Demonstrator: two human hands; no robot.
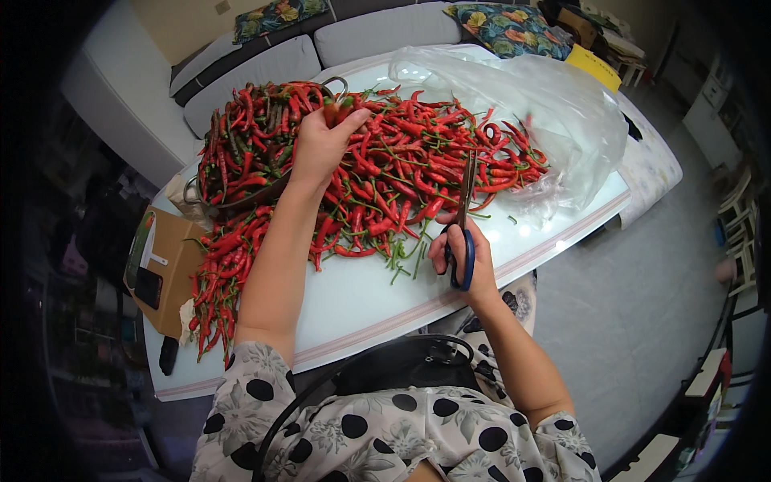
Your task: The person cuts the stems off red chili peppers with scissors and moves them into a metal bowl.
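My left hand (322,144) is over the right side of a metal basin (262,196) heaped with red and dark greenish chili peppers (247,132). A couple of greenish-orange chili peppers (337,112) show between its thumb and fingers; the fingertips are hidden. In my right hand (476,259) are scissors (464,235) with dark blue handles, their blades pointing away from me above the table. Beyond them spreads a large pile of red chili peppers (415,162). Cut green stems (397,256) lie on the white tabletop (361,307) between my hands.
A clear plastic bag (542,114) spreads over the table's far right. More chili peppers (217,295) lie at the left, beside a cardboard box (174,259) with a phone (148,287) on it. A black object (168,355) sits near the left edge. A sofa (385,30) stands behind.
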